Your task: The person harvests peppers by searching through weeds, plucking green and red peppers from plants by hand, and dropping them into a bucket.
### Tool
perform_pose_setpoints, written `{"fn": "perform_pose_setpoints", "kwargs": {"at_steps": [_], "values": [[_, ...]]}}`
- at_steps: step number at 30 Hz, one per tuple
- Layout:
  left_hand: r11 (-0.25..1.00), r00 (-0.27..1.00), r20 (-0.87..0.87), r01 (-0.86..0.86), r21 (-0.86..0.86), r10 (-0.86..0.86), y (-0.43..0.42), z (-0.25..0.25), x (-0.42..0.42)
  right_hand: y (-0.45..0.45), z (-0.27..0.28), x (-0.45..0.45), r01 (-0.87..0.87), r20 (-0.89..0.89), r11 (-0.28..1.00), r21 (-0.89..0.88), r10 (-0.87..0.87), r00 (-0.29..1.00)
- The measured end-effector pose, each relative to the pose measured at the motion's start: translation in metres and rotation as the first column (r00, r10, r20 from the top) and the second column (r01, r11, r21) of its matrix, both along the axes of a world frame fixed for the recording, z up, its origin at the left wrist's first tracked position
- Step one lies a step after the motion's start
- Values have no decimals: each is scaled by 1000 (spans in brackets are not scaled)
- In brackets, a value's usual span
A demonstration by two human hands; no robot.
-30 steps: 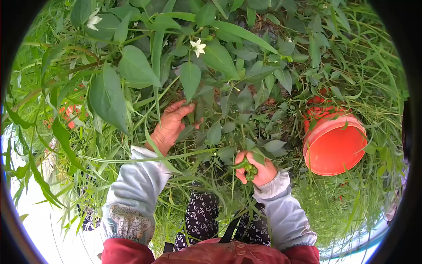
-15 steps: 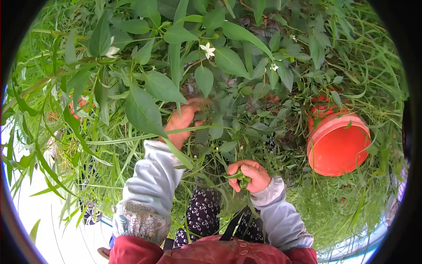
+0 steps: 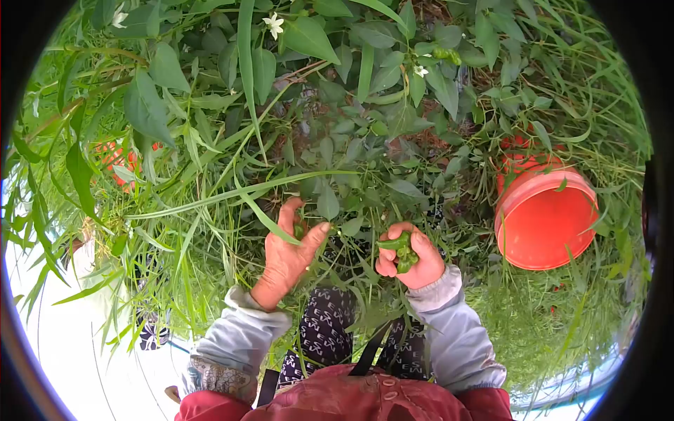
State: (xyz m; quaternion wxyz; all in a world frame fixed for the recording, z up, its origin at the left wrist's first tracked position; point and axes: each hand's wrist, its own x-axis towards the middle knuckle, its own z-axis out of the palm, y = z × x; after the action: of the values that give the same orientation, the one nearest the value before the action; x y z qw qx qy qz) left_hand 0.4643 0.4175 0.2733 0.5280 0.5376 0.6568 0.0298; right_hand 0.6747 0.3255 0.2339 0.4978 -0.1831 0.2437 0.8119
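My right hand (image 3: 415,258) is closed around several small green peppers (image 3: 401,251), which show between thumb and fingers. To its left, my left hand (image 3: 290,251) has its thumb stretched out and its fingers curled. A bit of green, seemingly a green pepper (image 3: 300,230), shows inside those fingers, partly hidden by them. A pepper plant (image 3: 326,203) with leaves and white flowers spreads just beyond both hands. One long grass blade (image 3: 232,198) crosses above the left hand.
A red bucket (image 3: 547,219) lies tilted in the grass at right, its mouth towards me. Another red object (image 3: 121,165) is partly hidden by leaves at left. Green peppers (image 3: 446,55) hang on the plant at the upper right. Tall grass surrounds everything.
My left hand has drawn back from under the leaves, towards my body and near the right hand. The right hand keeps its peppers and has shifted slightly right and up in view.
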Motion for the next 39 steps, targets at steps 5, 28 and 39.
{"fn": "perform_pose_setpoints", "kwargs": {"at_steps": [5, 28, 39], "values": [[770, 815, 6, 544, 334, -579, -7, 72, 55, -5, -1, -4, -27, 39, 993, -114, 31, 999], [365, 142, -562, 879, -306, -815, 44, -106, -104, -23, -18, -24, -35, -187, 999, -11, 32, 982], [373, -29, -707, 834, -407, -707, 90, -184, -207, -8, 17, -72, -476, -130, 878, -56, 466, 875]]}}
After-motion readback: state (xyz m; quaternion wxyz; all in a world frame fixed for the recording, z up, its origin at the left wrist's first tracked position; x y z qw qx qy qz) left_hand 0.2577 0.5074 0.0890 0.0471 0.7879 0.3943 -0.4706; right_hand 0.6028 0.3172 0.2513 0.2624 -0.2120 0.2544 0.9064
